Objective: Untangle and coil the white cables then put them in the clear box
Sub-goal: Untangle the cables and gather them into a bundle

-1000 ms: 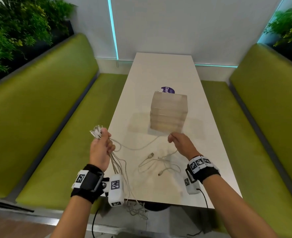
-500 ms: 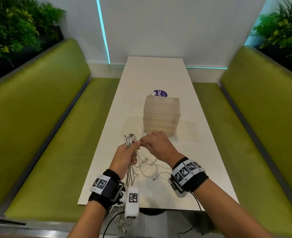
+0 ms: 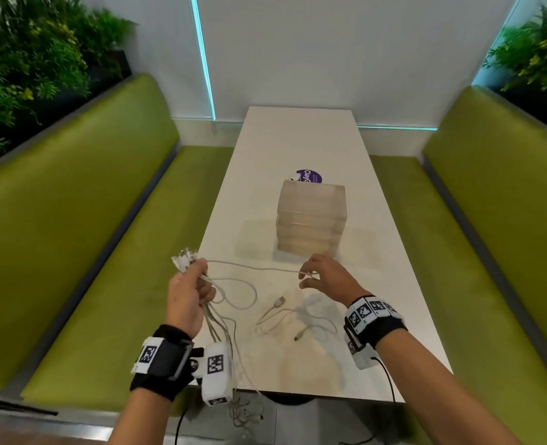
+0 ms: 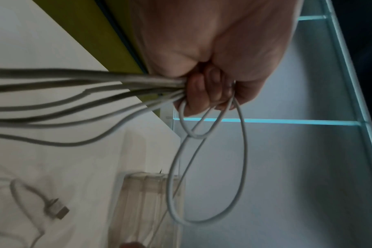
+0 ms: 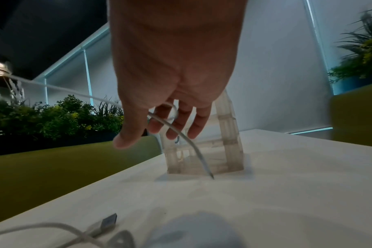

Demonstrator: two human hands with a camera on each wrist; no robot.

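Note:
My left hand (image 3: 191,285) grips a bundle of white cables (image 3: 220,319) just off the table's left edge, and their plugs (image 3: 183,261) stick up out of the fist. In the left wrist view the fingers (image 4: 204,95) are curled round the bundle (image 4: 85,83), with a loop (image 4: 204,167) hanging from them. One cable (image 3: 252,268) runs from that fist across to my right hand (image 3: 309,277), which holds it between its fingers (image 5: 170,122) in front of the clear box (image 3: 310,216). More loose white cables (image 3: 285,316) lie on the table between my wrists.
The white table (image 3: 297,139) is narrow, with green benches (image 3: 73,220) on both sides. The bundle's tails (image 3: 243,412) hang past the table's near edge. A purple round sticker (image 3: 310,176) lies behind the box. A USB plug (image 5: 109,222) lies near my right wrist.
Half a second ago my hands were together above the loose cables. They have since moved apart, the left with the bundle to the left and the right drawing one cable out to the right.

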